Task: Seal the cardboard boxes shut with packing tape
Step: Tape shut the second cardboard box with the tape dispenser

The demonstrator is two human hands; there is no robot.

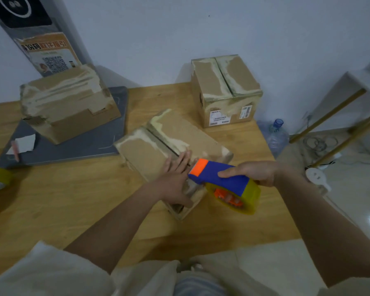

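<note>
So from my feed: left hand (176,174) lies flat, fingers straight, pressing the flaps of the near cardboard box (169,150) mid-table (77,199). Right hand (252,173) grips the blue-orange tape dispenser (220,182), its nose at the box's near edge. 2 more boxes (224,88) (66,101) sit further back.

a grey mat (77,144) lies on the wooden table (73,199); a water bottle (276,135) stands on the floor.
</note>
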